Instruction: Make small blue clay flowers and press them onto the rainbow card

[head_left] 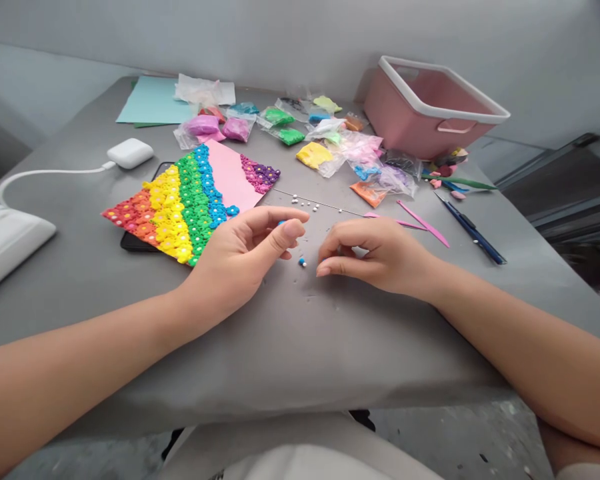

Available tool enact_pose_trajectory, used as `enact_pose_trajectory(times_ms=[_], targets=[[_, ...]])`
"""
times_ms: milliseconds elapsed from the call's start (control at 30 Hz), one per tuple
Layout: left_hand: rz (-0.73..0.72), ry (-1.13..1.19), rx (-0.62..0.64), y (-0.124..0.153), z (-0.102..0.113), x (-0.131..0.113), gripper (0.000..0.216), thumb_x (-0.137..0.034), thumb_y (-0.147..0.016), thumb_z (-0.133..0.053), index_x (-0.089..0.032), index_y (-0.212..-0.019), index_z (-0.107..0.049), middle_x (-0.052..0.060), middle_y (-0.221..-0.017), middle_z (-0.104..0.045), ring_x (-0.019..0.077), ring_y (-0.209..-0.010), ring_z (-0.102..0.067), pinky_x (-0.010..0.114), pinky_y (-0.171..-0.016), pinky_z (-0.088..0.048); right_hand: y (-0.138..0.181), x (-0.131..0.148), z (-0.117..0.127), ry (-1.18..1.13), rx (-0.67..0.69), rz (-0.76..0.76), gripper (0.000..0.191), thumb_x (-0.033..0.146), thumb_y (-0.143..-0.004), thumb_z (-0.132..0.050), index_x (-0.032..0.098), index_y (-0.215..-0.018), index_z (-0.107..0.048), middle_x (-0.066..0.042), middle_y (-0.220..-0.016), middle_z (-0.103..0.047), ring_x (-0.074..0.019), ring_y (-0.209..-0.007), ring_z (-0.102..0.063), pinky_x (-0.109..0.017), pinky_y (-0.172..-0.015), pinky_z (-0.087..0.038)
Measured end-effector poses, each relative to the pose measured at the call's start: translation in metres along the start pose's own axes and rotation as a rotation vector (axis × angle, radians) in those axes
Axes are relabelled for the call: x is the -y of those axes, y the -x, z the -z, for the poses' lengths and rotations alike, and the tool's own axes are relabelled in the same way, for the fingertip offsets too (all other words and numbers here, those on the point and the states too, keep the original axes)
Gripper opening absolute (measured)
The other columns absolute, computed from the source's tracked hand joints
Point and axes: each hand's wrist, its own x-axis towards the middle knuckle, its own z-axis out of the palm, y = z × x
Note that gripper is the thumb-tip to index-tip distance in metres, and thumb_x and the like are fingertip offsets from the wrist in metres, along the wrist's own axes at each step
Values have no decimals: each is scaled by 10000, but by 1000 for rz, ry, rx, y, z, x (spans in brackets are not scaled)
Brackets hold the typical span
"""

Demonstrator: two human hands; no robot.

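Observation:
My left hand (pixel 253 250) is raised over the table with its fingers curled. A bit of blue clay (pixel 281 223) shows between its thumb and fingers, mostly hidden. To its right, my right hand (pixel 365 257) is bent low at the tabletop, thumb and fingertips drawn together; whatever they may hold is hidden. Between the hands lies a tiny blue ball with a white one (pixel 303 263). Beside my left hand is a pink card (pixel 230 175) bearing rows of small clay flowers in red, orange, yellow, green, blue and purple. Small white balls (pixel 313 205) are scattered beyond my hands.
Bags of coloured clay (pixel 314 155) spread along the back. A pink bin (pixel 405 113) stands back right. Pink modelling tools (pixel 425 225), a thin metal rod and a dark blue pen-like tool (pixel 473 230) lie right. A white case (pixel 130 153) on a cable sits left.

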Motion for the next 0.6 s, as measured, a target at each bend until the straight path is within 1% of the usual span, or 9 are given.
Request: enact_pose_trajectory(times_ms=[67,133,233,333,400,433,467,533,600], targets=[[11,46,3,0,-1,0,359,-535,-880,-715,-179,-929,-724,15,-804,-663,116,-724,-606,221,-701,-534,0,-1,0,14,12,39,124,281,-932,-690,186,-872,-741,-12,-766,-732,-106,-659,-610,-229,-621,-459],[27,119,-1,0,-1,1,391,-564,-917,-649,-182,-839,-672,-4,-686,-605,114,-629,-573,230,-624,-507,0,-2,0,53,18,61,170,280,-975,-633,185,-893,-748,-27,-789,-739,-114,-695,-635,-234,-654,-471],[18,143,-5,0,-2,0,407,-575,-946,-593,-198,-793,-602,-29,-575,-530,105,-535,-508,219,-532,-432,0,-3,-2,117,-10,74,209,319,-951,-677,178,-803,-723,-18,-712,-696,-111,-645,-609,-229,-603,-451],[-18,66,-26,0,-3,-4,342,-538,-899,-682,-200,-910,-633,-29,-653,-578,100,-577,-519,212,-552,-437,1,-4,-3,147,-36,123,103,255,-937,-692,179,-890,-743,-29,-799,-707,-116,-699,-630,-227,-633,-470],[3,-4,-16,0,-3,-6,367,-507,-836,-769,-198,-999,-655,-24,-731,-605,101,-620,-537,213,-575,-453,1,-4,-3,160,-32,146,133,216,-974,-625,179,-949,-750,-45,-848,-718,-121,-738,-646,-234,-667,-484],[20,-33,6,0,-2,-7,386,-503,-813,-793,-195,-1005,-663,-22,-748,-608,101,-628,-538,214,-581,-454,1,-4,-4,169,-27,142,162,220,-988,-602,176,-928,-747,-43,-823,-713,-122,-725,-640,-235,-662,-481],[33,-50,34,0,-2,-8,390,-513,-806,-797,-192,-982,-664,-21,-748,-608,102,-629,-535,216,-586,-454,1,-4,-4,181,-26,130,189,241,-991,-602,172,-878,-737,-36,-772,-698,-121,-697,-626,-235,-641,-471],[26,-47,75,1,0,-9,389,-567,-848,-731,-194,-893,-627,-17,-725,-611,111,-635,-534,228,-603,-454,1,-4,-5,198,-30,93,211,291,-964,-654,168,-802,-711,-20,-703,-661,-116,-645,-592,-230,-593,-448],[-10,-71,81,2,1,-7,400,-597,-905,-637,-207,-853,-564,-4,-740,-641,126,-658,-544,249,-635,-461,2,-5,-6,197,-41,84,156,286,-938,-690,169,-841,-724,-24,-745,-671,-116,-657,-593,-228,-595,-455]])
